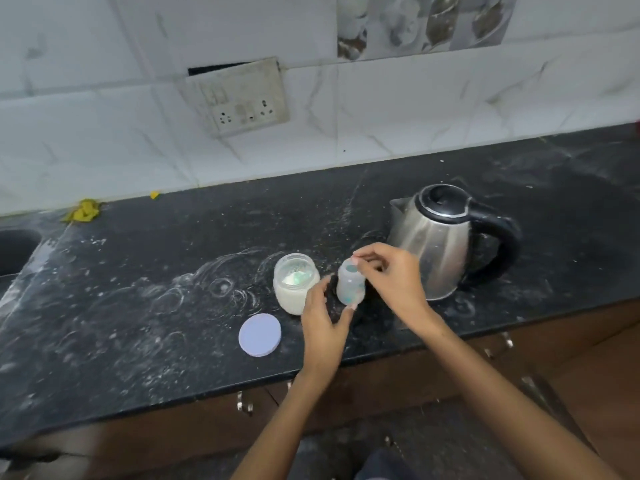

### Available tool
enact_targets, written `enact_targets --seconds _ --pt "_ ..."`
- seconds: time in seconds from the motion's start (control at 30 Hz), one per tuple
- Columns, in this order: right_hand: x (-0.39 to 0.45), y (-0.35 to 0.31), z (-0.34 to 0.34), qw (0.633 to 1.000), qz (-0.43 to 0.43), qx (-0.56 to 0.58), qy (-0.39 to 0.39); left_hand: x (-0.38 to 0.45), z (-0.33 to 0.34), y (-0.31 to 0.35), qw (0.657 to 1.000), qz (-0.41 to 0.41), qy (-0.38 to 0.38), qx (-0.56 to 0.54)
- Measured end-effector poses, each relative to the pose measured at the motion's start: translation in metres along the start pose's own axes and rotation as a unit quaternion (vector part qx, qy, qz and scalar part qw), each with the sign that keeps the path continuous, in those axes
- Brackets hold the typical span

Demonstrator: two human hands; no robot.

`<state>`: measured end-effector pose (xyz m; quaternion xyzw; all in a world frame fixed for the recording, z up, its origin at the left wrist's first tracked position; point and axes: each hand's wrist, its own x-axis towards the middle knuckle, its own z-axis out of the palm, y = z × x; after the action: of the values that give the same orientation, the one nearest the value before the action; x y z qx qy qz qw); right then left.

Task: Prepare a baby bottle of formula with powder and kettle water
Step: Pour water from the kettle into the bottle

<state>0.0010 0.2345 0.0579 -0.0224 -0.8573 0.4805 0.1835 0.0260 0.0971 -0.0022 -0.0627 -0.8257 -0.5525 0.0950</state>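
A small clear baby bottle (350, 287) with teal markings stands open on the black counter (138, 306). My left hand (323, 327) grips it low, thumb on its left side and fingers under its base. My right hand (388, 275) is pinched at the bottle's mouth on what looks like a small teal scoop (352, 269), mostly hidden by the fingers. Just left of the bottle is an open glass jar (294, 284) of white powder. A steel kettle (436, 237) with a black lid and handle stands behind my right hand, spout pointing left.
The jar's lavender lid (259, 335) lies flat near the counter's front edge. Powder smears and ring marks cover the counter. A sink (15, 249) is at the far left, yellow scraps (83, 211) by the wall, and a socket plate (242, 98) on the tiles.
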Motion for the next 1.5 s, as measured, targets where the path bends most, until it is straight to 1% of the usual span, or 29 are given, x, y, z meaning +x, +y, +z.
enact_targets --seconds 0.1,0.2,0.27,0.33,0.43,0.5,0.53,0.6,0.7,0.8,0.87,0.97,1.07,1.13,1.27,1.37,1.5 --pt "-0.012 0.009 -0.038 0.999 0.009 0.007 0.037 0.017 0.024 0.005 0.998 -0.030 -0.040 0.026" --pt "-0.018 0.018 -0.070 0.997 -0.010 -0.010 0.072 0.039 0.044 0.003 0.996 -0.061 -0.056 0.046" --pt "-0.018 0.025 -0.092 0.994 -0.038 -0.031 0.093 0.047 0.054 0.000 0.996 -0.068 -0.036 0.050" --pt "-0.013 0.032 -0.114 0.986 -0.089 -0.066 0.124 0.050 0.057 0.001 0.996 -0.080 -0.003 0.042" --pt "0.001 0.046 -0.147 0.961 -0.171 -0.131 0.175 0.051 0.061 0.002 0.995 -0.086 0.036 0.033" --pt "0.013 0.059 -0.166 0.950 -0.186 -0.171 0.183 0.054 0.066 0.008 0.994 -0.090 0.052 0.025" --pt "0.018 0.067 -0.174 0.952 -0.177 -0.182 0.170 0.056 0.068 0.012 0.994 -0.090 0.057 0.016" --pt "0.029 0.083 -0.186 0.967 -0.141 -0.175 0.119 0.061 0.073 0.017 0.995 -0.083 0.059 -0.009" --pt "0.041 0.100 -0.193 0.988 -0.088 -0.120 0.033 0.065 0.080 0.021 0.994 -0.077 0.065 -0.036" --pt "0.050 0.108 -0.192 0.997 -0.059 -0.052 -0.027 0.065 0.085 0.028 0.993 -0.076 0.072 -0.051" --pt "0.052 0.110 -0.187 0.998 -0.057 0.004 -0.033 0.063 0.087 0.031 0.992 -0.082 0.077 -0.063" --pt "0.055 0.111 -0.180 0.994 -0.071 0.088 -0.013 0.062 0.088 0.032 0.988 -0.099 0.077 -0.090" --pt "0.071 0.102 -0.183 0.988 -0.092 0.127 0.002 0.063 0.086 0.035 0.989 -0.100 0.064 -0.093" --pt "0.088 0.091 -0.191 0.986 -0.115 0.121 -0.019 0.064 0.084 0.036 0.990 -0.098 0.044 -0.096" --pt "0.121 0.057 -0.210 0.978 -0.153 0.091 -0.107 0.071 0.079 0.035 0.992 -0.092 0.005 -0.081" --pt "0.141 0.033 -0.214 0.967 -0.188 0.038 -0.168 0.075 0.076 0.035 0.994 -0.086 -0.012 -0.074" --pt "0.156 0.012 -0.206 0.948 -0.216 -0.026 -0.230 0.080 0.072 0.034 0.993 -0.087 -0.030 -0.069"
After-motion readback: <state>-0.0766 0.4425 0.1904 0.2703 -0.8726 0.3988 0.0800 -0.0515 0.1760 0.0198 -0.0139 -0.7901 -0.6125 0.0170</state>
